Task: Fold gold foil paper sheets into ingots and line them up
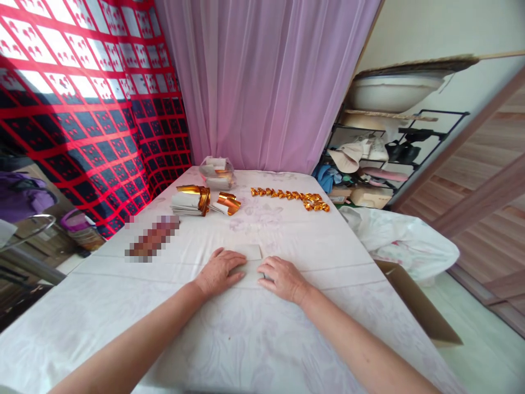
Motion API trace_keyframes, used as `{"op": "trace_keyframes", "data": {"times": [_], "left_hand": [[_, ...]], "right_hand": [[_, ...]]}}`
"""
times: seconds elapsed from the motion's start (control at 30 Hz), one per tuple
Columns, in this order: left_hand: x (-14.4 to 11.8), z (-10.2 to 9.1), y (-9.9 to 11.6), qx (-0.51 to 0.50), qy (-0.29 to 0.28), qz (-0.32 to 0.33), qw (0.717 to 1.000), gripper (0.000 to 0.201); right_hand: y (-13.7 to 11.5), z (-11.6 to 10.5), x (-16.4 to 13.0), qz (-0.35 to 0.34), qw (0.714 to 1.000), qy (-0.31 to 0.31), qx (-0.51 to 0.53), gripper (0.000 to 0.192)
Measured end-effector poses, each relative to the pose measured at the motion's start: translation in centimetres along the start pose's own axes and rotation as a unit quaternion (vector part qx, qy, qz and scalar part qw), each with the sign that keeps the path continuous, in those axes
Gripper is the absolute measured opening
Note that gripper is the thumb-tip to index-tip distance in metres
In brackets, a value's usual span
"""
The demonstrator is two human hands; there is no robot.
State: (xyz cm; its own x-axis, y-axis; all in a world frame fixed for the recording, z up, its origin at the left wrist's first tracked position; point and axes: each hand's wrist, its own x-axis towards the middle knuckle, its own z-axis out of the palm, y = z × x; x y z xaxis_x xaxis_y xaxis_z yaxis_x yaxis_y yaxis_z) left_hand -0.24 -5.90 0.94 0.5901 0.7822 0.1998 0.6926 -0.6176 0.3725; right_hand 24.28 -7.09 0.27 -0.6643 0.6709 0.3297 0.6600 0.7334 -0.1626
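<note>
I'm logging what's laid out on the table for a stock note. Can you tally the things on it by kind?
Pale paper sheet under the left hand and right hand: 1
Stacks of gold-and-white paper: 1
Loose gold foil curl: 1
Rows of folded gold pieces: 1
Clear bag: 1
Total: 5

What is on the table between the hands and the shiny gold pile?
In the head view, only bare white tablecloth lies between the hands, left hand and right hand, on the paper sheet, and the gold foil stack.
</note>
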Motion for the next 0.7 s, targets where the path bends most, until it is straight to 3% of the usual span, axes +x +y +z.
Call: {"op": "trace_keyframes", "data": {"times": [0.17,0.3,0.5,0.7], "left_hand": [[-0.1,-0.4,0.5,0.014,-0.02,0.004,1.0,0.035],[-0.1,-0.2,1.0,0.036,-0.022,-0.005,0.999,0.054],[0.2,0.5,0.9,0.055,0.008,-0.014,0.998,0.039],[0.1,0.6,0.0,0.073,0.03,0.033,0.996,0.033]], "right_hand": [[0.3,0.5,0.6,-0.011,1.0,0.014,-0.003,0.005],[0.4,0.9,0.8,-0.01,1.0,0.016,0.021,0.005],[0.3,0.6,0.8,0.019,0.998,-0.001,0.066,0.006],[0.1,0.8,0.5,0.042,0.992,-0.022,0.113,0.01]]}}
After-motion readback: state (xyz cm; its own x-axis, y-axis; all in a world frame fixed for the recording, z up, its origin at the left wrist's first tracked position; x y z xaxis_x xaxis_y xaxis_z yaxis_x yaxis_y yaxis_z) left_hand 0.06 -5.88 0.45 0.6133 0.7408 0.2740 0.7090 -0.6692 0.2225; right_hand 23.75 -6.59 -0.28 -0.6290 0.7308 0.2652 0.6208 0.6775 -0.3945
